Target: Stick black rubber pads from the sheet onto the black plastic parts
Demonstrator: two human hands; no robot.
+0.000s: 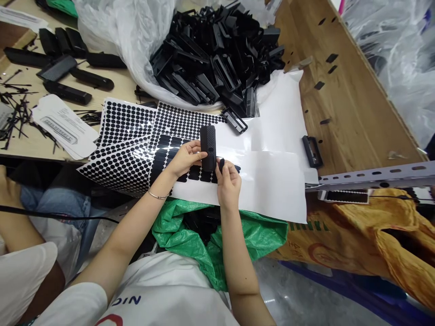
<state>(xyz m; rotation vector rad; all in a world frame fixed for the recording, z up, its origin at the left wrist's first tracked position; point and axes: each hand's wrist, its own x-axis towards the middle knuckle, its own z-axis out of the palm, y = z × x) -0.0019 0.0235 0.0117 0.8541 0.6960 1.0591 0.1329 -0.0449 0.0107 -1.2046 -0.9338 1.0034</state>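
My left hand [186,158] grips a black textured plastic casing [208,147] by its left side, holding it upright above the sticker sheets. Just right of the casing's lower end, my right hand [229,182] pinches a small black oval sticker [221,165] between thumb and fingertips. Beneath both hands lies a white sheet with large black stickers [163,156], partly covered by the hands and casing. Sheets of round black dots [125,120] spread to the left of it. A loose black frame-like part [234,120] rests beyond the casing.
A large heap of black plastic parts [217,54] fills a clear bag [118,36] at the back. A wooden board [356,90] stands on the right. Printed cards [64,127] lie at left. A green sack [190,226] hangs at my lap; a co-worker's arm [16,226] is at left.
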